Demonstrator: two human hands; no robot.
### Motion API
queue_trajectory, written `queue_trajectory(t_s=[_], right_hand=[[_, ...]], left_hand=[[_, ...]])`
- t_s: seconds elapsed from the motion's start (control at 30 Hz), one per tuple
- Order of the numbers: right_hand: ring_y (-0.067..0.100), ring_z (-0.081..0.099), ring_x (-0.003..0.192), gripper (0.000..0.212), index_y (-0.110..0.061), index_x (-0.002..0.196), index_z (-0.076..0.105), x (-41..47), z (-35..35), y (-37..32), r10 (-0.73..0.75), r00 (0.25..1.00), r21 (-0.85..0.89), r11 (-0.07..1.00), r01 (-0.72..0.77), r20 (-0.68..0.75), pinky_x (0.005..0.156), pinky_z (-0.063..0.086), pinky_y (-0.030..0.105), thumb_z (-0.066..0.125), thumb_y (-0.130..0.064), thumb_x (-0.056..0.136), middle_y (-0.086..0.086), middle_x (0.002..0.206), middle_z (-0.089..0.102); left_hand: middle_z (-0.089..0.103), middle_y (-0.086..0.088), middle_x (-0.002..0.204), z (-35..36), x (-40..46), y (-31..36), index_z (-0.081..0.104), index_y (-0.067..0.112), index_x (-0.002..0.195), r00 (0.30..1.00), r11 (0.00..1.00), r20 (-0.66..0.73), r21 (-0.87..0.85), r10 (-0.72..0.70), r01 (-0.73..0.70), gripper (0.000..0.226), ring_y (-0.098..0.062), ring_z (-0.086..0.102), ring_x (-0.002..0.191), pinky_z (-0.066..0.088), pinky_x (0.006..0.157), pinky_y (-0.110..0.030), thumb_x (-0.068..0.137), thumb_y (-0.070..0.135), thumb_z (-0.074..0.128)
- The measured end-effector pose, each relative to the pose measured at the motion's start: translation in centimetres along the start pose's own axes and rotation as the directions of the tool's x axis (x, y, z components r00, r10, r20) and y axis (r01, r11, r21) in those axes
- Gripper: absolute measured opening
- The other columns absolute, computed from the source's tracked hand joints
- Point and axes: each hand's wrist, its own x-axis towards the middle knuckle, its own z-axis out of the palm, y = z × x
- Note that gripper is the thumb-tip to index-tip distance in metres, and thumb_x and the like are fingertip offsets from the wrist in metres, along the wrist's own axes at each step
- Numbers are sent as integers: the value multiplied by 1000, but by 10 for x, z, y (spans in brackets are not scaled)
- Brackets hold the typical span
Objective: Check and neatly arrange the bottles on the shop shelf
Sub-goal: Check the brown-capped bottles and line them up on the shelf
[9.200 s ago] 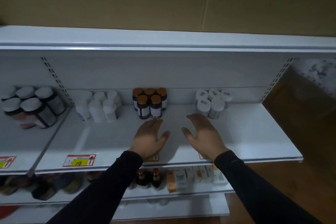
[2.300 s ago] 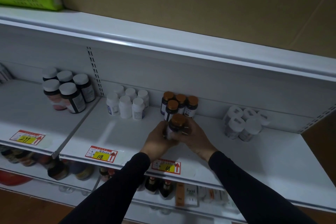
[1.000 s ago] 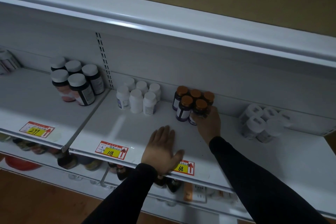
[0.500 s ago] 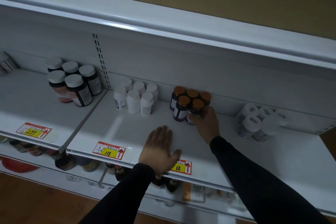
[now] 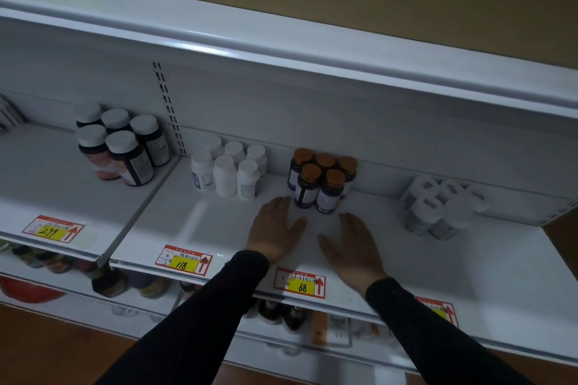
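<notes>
Several dark bottles with orange caps [image 5: 322, 180] stand upright in a tight cluster at the back of the white shelf [image 5: 453, 262]. My left hand [image 5: 275, 230] lies flat on the shelf just in front and to the left of them, fingers straight. My right hand [image 5: 353, 247] lies flat to the front right of the cluster, fingers straight, holding nothing. Neither hand touches a bottle.
Left of the cluster stand several white bottles [image 5: 230, 170]; farther left, large dark bottles with white caps [image 5: 120, 142]. Right of it stand clear bottles with white caps [image 5: 439, 206]. Price tags 118 [image 5: 184, 260] and 68 [image 5: 300, 283] line the shelf edge. More goods sit on the shelf below.
My right hand let go of the front right orange-capped bottle and drew back onto the shelf. My left hand slid slightly forward toward the cluster.
</notes>
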Motion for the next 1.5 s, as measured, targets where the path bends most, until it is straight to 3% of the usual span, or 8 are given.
queue_trajectory(t_s=[0.17, 0.47, 0.6, 0.77, 0.93, 1.13, 1.33, 1.5], right_hand=[[24, -4, 152, 80, -19, 158, 4, -12, 16, 14, -5, 997, -195, 981, 19, 74, 122, -3, 40, 23, -67, 96, 6, 166, -4], [29, -1, 152, 117, -16, 158, 7, -13, 23, 19, -53, 998, -228, 972, 58, 26, 122, -3, 42, -27, -80, 67, 11, 165, -2], [27, -3, 152, 120, -17, 158, 4, -12, 22, 19, -41, 998, -220, 974, 49, 41, 121, -5, 41, -30, -81, 63, 9, 165, -4], [26, -5, 152, 95, -17, 158, 3, -12, 18, 17, -21, 996, -192, 981, 38, 90, 122, -4, 42, 2, -77, 85, 9, 165, -6], [25, -10, 152, 78, -18, 158, 1, -11, 15, 18, -23, 991, -177, 983, 46, 129, 121, -7, 40, 21, -64, 98, 8, 165, -9], [21, 4, 152, 64, -20, 156, 19, -13, -6, 13, 1, 984, 80, 997, -16, 180, 120, 1, 33, 30, -54, 102, 4, 165, 7], [14, 58, 115, 38, -27, 133, 52, -32, -32, -15, 44, 996, 730, 678, -85, 75, 98, 44, 29, 45, -46, 101, -1, 133, 57], [16, 68, 96, 34, -25, 120, 57, -36, -38, -35, 9, 997, 847, 528, -68, 74, 84, 56, 27, 71, -28, 89, 1, 111, 65]], left_hand=[[58, -8, 133, -7, 30, 20, 53, 14, 132, 995, 984, -82, -168, 47, -61, 42, -26, 52, 123, 39, 102, -32, 94, 31, 62], [60, -8, 128, 6, 55, 29, 49, 11, 127, 990, 936, -95, -347, -100, 61, 39, -26, 57, 114, 39, 83, -26, 93, 23, 63], [61, -4, 115, 5, 50, 25, 50, 11, 119, 986, 929, -122, -365, -117, 65, 29, -19, 57, 100, 39, 79, -26, 95, 23, 61], [59, 6, 90, -2, 36, 15, 50, 27, 94, 983, 846, -89, -525, -161, 91, 13, -14, 59, 84, 43, 70, -26, 94, 24, 62], [65, -9, 115, -11, 20, 12, 54, 26, 106, 975, 509, 158, -833, -155, 216, 12, -23, 66, 104, 57, 83, -32, 98, 19, 59], [68, -11, 121, -9, 6, 8, 56, 14, 127, 958, 401, 270, -870, -101, 288, 31, -27, 68, 108, 52, 99, -48, 98, 26, 57], [67, -17, 121, -6, -1, 17, 54, 8, 130, 953, 315, 282, -900, -110, 303, 36, -32, 68, 107, 53, 95, -48, 97, 22, 58], [69, -16, 115, -6, -8, 29, 56, 10, 123, 958, 307, 255, -908, -133, 285, 29, -31, 70, 101, 56, 83, -38, 96, 19, 61]])
